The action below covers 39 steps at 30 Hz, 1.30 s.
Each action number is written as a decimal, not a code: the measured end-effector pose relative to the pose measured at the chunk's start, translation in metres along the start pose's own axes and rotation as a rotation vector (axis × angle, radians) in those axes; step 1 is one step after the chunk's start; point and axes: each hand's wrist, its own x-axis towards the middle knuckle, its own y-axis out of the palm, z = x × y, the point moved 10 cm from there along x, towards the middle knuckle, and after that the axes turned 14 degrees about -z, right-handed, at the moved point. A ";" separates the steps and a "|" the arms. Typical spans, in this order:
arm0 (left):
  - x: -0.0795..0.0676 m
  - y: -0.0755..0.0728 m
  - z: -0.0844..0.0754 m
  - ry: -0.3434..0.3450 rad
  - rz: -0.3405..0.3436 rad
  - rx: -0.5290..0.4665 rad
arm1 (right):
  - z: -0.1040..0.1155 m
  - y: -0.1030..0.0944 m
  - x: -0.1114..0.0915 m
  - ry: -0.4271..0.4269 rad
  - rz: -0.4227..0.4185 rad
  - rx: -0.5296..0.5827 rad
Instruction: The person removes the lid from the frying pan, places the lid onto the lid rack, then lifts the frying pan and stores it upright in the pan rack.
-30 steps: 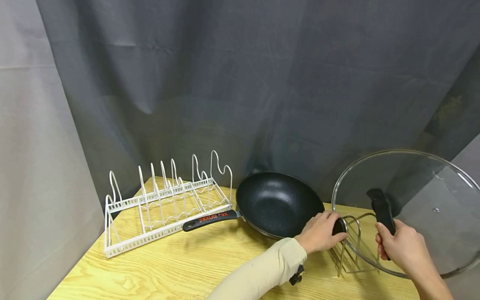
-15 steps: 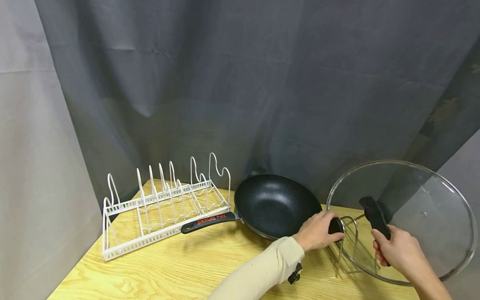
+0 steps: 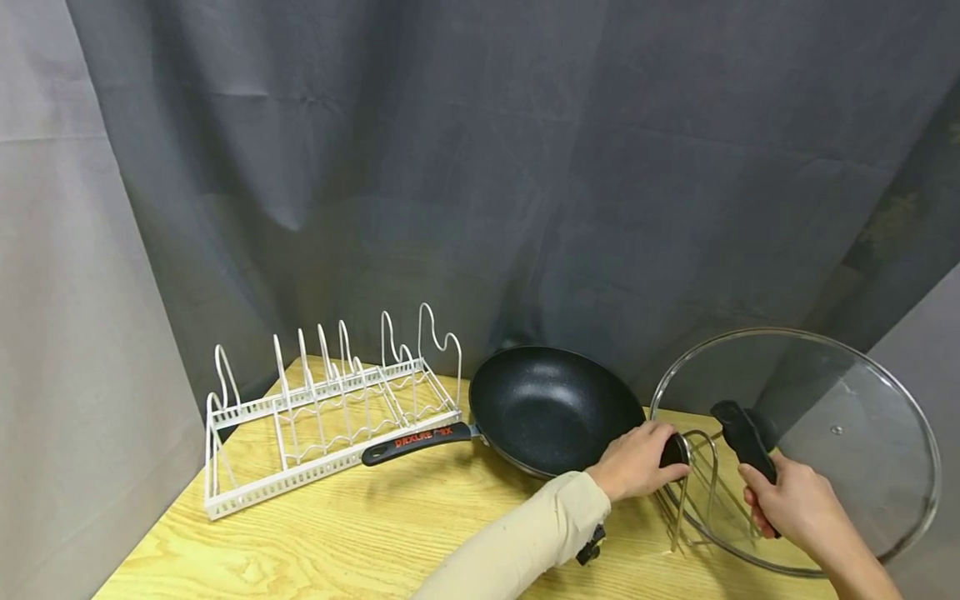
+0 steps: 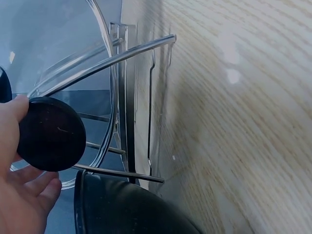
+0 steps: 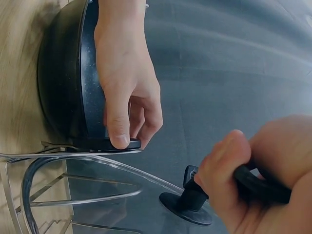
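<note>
My right hand (image 3: 798,500) grips the black handle (image 3: 742,437) of a large glass lid (image 3: 862,467) with a metal rim. The lid stands upright, its lower left rim among the wires of a small metal rack (image 3: 678,517). At the rack's left end, my left hand (image 3: 633,462) pinches a black round disc (image 4: 51,134) between thumb and fingers. That hand's forearm reaches in front of a black wok (image 3: 555,408), whose long handle (image 3: 420,442) points left. In the right wrist view, the wok's side (image 5: 61,73) is close beside the rack.
A white wire pot rack (image 3: 330,454) with several upright loops stands at the left, its front right corner behind the wok's handle. A dark curtain (image 3: 480,183) hangs behind the wooden table (image 3: 337,542).
My right hand has brought the lid down and a little to the left, its rim now lower at the metal rack. My left hand keeps its hold on the disc.
</note>
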 end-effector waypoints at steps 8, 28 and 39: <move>0.002 0.002 0.001 -0.006 -0.003 0.016 | -0.001 0.004 0.001 -0.009 0.033 -0.032; 0.003 0.004 0.001 -0.008 0.008 0.016 | -0.001 0.011 0.005 0.007 0.100 -0.005; 0.004 0.005 0.001 -0.022 0.016 0.002 | 0.002 0.014 0.010 0.028 0.139 0.016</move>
